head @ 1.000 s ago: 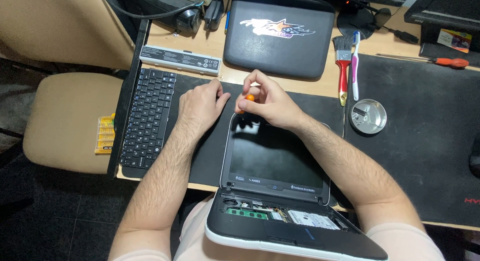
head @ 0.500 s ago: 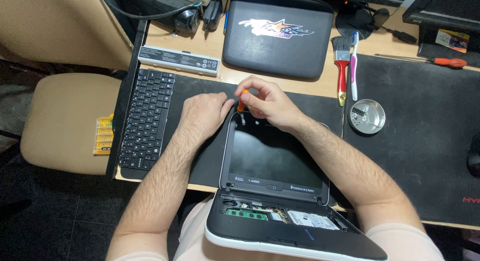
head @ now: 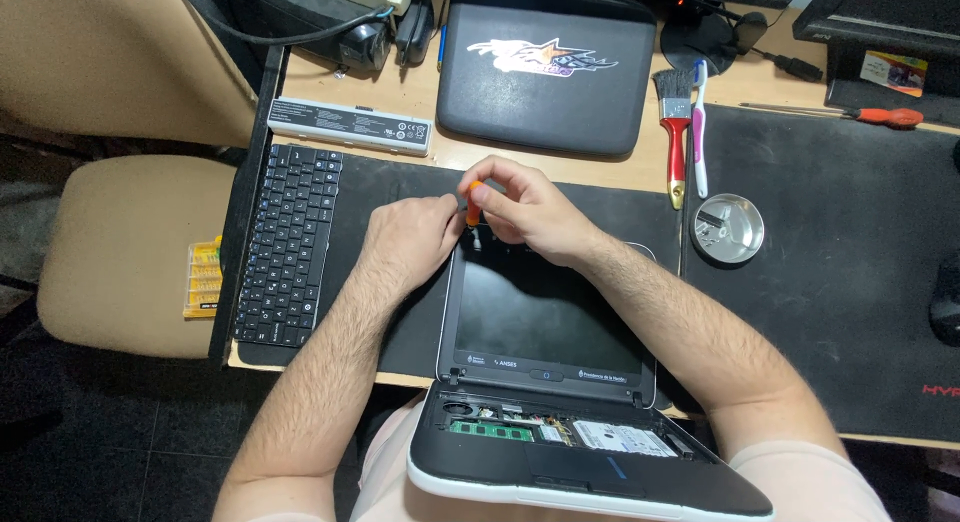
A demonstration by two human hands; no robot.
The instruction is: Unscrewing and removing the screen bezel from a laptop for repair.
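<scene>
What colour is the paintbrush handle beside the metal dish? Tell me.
Red, on the paintbrush, clearest in the head view.

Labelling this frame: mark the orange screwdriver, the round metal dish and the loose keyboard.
orange screwdriver [head: 473,203], head view, on the orange handle between the fingers.
round metal dish [head: 741,210], head view, on its inner wall.
loose keyboard [head: 290,244], head view, on the middle key rows.

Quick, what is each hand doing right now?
Left hand: curled, resting at the laptop screen's top corner.
Right hand: closed on an orange screwdriver.
</scene>
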